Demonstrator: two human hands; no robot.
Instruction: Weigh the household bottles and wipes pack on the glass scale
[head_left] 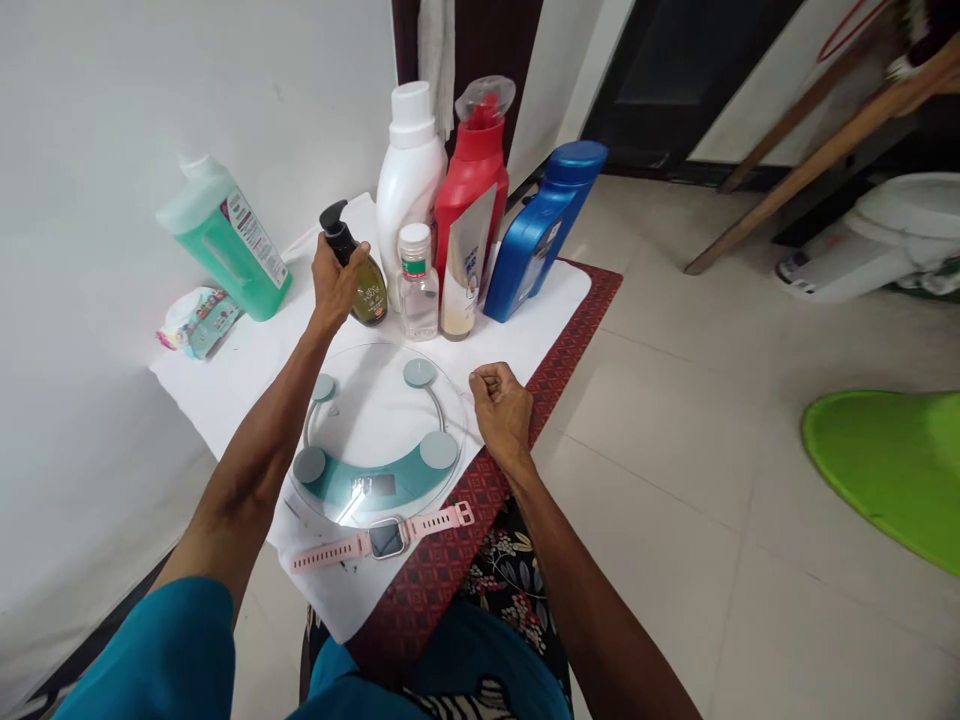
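My left hand (337,280) is wrapped round the upper part of a dark olive pump bottle (369,292) with a black pump head, upright at the back of the table. My right hand (502,408) rests at the table's right edge, fingers curled closed, with nothing showing in them. Between my hands lies a round glass weighing scale (375,430) with a teal band and a small display, whose digits I cannot read clearly. Just in front of it, a smartwatch with a pink strap (387,538) lies stretched out.
Behind the scale stand a clear white-capped bottle (418,290), a beige tube (461,285), a white bottle (409,180), a red bottle (476,165) and a blue bottle (544,235). A green liquid bottle (232,245) and a wipes packet (201,320) sit left by the wall.
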